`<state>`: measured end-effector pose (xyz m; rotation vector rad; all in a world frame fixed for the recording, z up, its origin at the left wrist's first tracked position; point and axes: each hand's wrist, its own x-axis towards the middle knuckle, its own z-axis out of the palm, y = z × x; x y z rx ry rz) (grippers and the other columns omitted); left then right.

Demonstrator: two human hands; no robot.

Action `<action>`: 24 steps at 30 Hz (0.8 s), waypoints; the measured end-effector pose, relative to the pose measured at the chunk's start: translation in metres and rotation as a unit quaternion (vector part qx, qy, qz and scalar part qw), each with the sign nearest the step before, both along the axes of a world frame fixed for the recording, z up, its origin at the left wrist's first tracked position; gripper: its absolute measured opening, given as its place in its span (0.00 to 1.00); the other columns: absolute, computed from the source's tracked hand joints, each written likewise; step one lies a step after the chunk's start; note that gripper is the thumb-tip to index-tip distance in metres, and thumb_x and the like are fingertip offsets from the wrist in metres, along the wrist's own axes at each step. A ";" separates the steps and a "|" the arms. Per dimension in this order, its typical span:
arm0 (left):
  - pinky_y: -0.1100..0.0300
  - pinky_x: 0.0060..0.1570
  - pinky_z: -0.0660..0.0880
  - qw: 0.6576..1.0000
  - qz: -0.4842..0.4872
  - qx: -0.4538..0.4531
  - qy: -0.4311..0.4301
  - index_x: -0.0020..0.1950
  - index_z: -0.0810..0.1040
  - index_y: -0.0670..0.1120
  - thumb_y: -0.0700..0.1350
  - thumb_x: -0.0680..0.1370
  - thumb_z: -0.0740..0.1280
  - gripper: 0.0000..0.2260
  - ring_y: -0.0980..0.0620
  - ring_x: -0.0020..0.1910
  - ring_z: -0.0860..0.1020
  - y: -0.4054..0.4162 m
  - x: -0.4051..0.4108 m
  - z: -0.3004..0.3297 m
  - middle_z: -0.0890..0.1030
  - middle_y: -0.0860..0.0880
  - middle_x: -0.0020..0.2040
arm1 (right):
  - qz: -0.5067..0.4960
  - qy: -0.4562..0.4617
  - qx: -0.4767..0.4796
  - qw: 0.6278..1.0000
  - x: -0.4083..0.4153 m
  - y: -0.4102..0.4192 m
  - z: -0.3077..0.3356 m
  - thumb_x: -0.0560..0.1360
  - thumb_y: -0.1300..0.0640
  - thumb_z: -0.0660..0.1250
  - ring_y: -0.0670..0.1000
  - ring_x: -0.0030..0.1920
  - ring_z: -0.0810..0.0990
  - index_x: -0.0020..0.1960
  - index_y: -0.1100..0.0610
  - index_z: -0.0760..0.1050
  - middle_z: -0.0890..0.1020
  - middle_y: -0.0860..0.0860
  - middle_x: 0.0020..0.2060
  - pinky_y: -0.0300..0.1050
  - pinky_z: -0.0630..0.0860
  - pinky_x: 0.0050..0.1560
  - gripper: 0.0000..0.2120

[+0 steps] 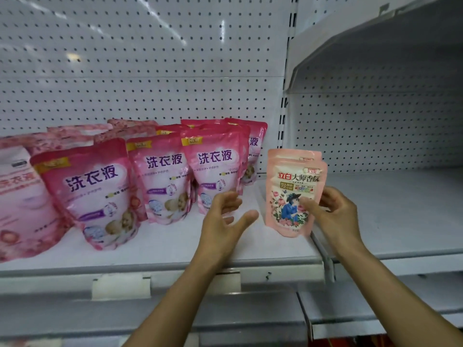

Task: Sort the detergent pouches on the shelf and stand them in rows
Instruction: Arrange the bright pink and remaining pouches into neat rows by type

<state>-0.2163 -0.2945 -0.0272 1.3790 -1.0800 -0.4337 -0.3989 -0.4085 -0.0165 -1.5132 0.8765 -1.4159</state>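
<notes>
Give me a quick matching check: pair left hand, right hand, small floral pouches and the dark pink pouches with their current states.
1. left hand
2. right hand
3. small floral pouches
4. dark pink pouches

A. standing in rows on the shelf
B. gripping the small pouches
C. open, holding nothing
D. held upright at the shelf's right end

Pairs: 1-C, 2-B, 3-D, 4-A

A white back wall (150, 58) full of little round holes runs along behind everything. A dark metal post with slots (284, 101) goes up and down in the wall. High up on the right sits another white shelf (363, 28). Down low on the front edge is a clear label holder (120, 288).
</notes>
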 end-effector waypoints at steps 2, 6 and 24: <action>0.59 0.58 0.77 0.998 0.051 -0.022 -0.008 0.60 0.74 0.53 0.48 0.73 0.75 0.18 0.62 0.56 0.78 0.020 0.012 -0.004 0.79 0.57 0.57 | -0.090 0.002 -0.050 0.995 -0.001 0.009 0.000 0.72 0.60 0.73 0.46 0.50 0.79 0.59 0.53 0.72 0.80 0.51 0.52 0.36 0.75 0.43 0.18; 0.54 0.58 0.78 0.983 0.165 -0.073 -0.030 0.58 0.76 0.50 0.45 0.75 0.73 0.14 0.59 0.56 0.79 0.053 0.035 -0.008 0.80 0.56 0.55 | -0.084 -0.026 -0.225 0.970 0.019 0.051 0.009 0.73 0.62 0.73 0.48 0.50 0.74 0.57 0.46 0.68 0.74 0.54 0.53 0.34 0.71 0.50 0.21; 0.60 0.68 0.59 0.988 0.152 0.030 0.010 0.80 0.48 0.51 0.46 0.78 0.70 0.39 0.51 0.75 0.65 0.046 0.110 0.004 0.63 0.50 0.77 | 0.083 0.062 0.065 0.993 0.166 0.013 0.003 0.69 0.53 0.77 0.51 0.53 0.80 0.69 0.53 0.67 0.79 0.47 0.55 0.48 0.77 0.54 0.32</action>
